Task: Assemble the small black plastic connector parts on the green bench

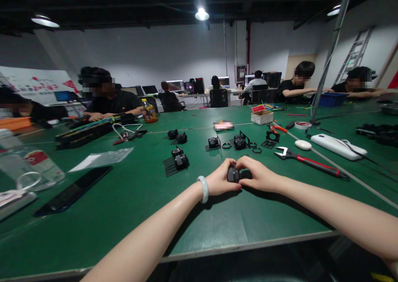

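My left hand point(222, 177) wears a pale bangle and has its fingers closed round a small black plastic fitting point(233, 174). From the other side my right hand point(258, 173) also grips the fitting, thumb and fingers curled round it. Both hands are low over the green table, and the fingers hide part of the piece. Just beyond them stand similar black fittings with slotted plates point(240, 142), beside loose black hex rings point(256, 150). Left of my hands lies another black fitting pair on a slotted plate point(180, 161).
An adjustable wrench point(311, 162) with red-black handle lies right, near a white power strip point(338, 146) and a metal pole point(331, 54). A small box point(262, 117) sits farther back. Left are a dark phone-like slab point(74, 190) and clear bottle point(43, 166). Several people work around the table.
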`<state>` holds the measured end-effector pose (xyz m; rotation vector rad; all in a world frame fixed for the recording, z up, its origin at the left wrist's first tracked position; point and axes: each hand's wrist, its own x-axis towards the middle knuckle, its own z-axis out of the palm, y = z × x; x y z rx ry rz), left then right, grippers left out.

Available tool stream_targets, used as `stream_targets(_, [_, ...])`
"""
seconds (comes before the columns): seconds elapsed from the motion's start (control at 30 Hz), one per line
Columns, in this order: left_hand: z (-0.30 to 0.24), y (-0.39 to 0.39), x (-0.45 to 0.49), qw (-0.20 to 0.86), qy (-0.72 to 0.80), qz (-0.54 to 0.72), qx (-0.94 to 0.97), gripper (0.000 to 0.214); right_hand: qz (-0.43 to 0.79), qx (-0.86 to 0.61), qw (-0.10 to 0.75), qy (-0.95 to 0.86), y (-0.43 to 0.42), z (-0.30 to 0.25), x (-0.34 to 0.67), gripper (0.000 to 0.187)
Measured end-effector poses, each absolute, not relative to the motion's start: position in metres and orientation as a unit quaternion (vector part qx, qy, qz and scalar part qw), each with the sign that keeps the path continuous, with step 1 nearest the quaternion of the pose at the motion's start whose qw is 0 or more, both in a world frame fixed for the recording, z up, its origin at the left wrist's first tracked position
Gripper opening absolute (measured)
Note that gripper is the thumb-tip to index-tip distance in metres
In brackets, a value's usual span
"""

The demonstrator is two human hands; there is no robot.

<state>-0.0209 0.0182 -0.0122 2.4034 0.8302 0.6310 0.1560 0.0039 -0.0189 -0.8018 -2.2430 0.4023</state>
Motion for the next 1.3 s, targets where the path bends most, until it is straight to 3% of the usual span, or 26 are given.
stream_targets(1.3, [-0.0086,0.0153,-0.0205,0.28,0.305,0.234,0.88,0.052,0.148,-0.325,0.335,-0.872,0.0047,-0.0179,0.1606,0.032])
